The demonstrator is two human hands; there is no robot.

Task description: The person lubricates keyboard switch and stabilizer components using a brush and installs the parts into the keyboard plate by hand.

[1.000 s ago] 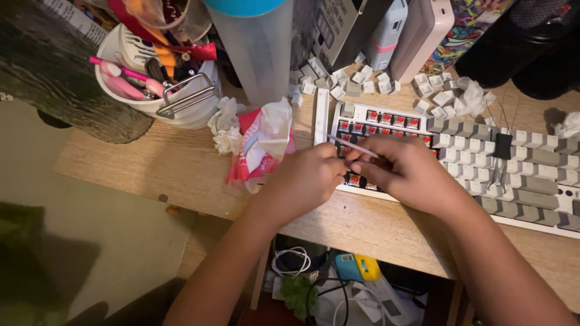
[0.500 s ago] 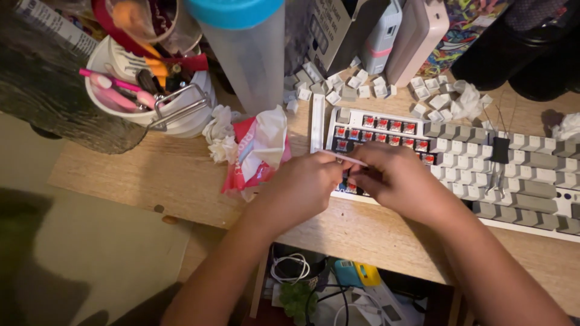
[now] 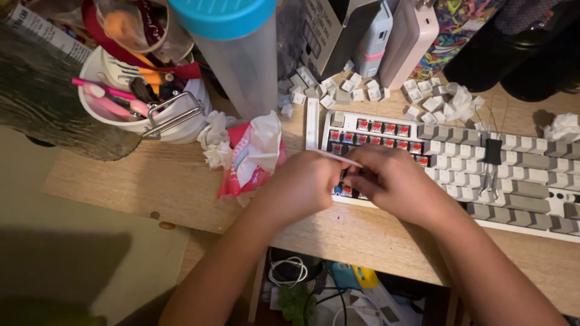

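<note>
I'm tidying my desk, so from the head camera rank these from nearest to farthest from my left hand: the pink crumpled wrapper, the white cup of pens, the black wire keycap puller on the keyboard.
From the left hand:
1. Pink crumpled wrapper, just to its left, almost touching.
2. White cup of pens, farther left, at the desk's back.
3. Black wire keycap puller, on the grey keys, past the right hand.

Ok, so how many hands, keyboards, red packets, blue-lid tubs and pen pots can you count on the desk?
Hands: 2 (left hand, right hand)
Keyboard: 1
Red packet: 1
Blue-lid tub: 1
White pen pot: 1
Total: 6
</note>
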